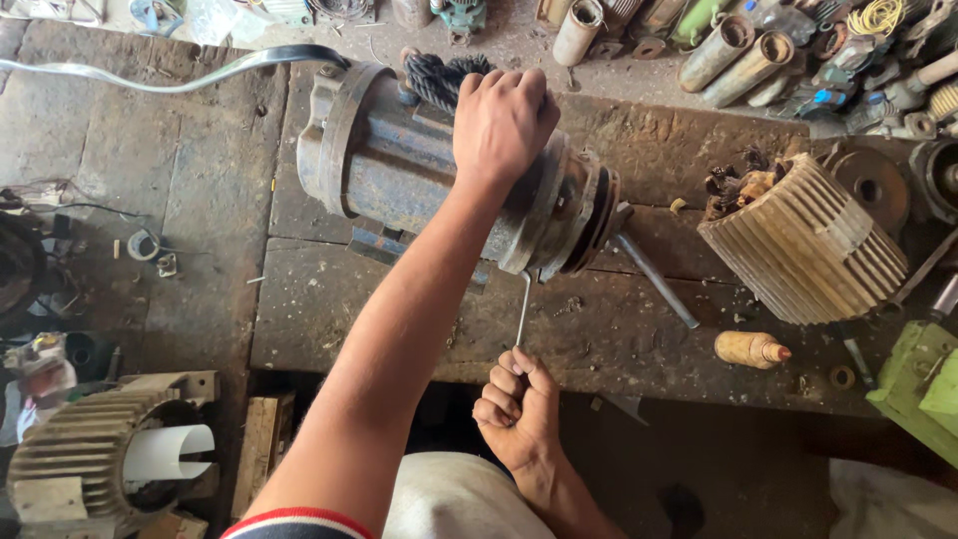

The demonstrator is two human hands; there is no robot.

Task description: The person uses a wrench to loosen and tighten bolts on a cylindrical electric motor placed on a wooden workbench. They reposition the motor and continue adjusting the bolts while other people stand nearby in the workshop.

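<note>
A big rusty blue-grey electric motor [399,165] lies on its side on a worn wooden workbench [200,200]. My left hand [502,118] presses down on top of the motor near its right end, fingers curled over the housing beside a bundle of black cable [434,75]. At the bench's near edge my right hand [517,407] is closed around the lower end of a thin metal bar tool [523,309]. The tool's upper end reaches the motor's end flange [559,225].
A ribbed tan stator housing [803,240] with copper windings stands at the right. A steel rod [654,279] leans out from the flange. A wooden-handled tool [750,349] lies nearby. A green machine part [918,389] is at the right edge, a ribbed casing [90,459] at lower left, tubes [733,50] at the back.
</note>
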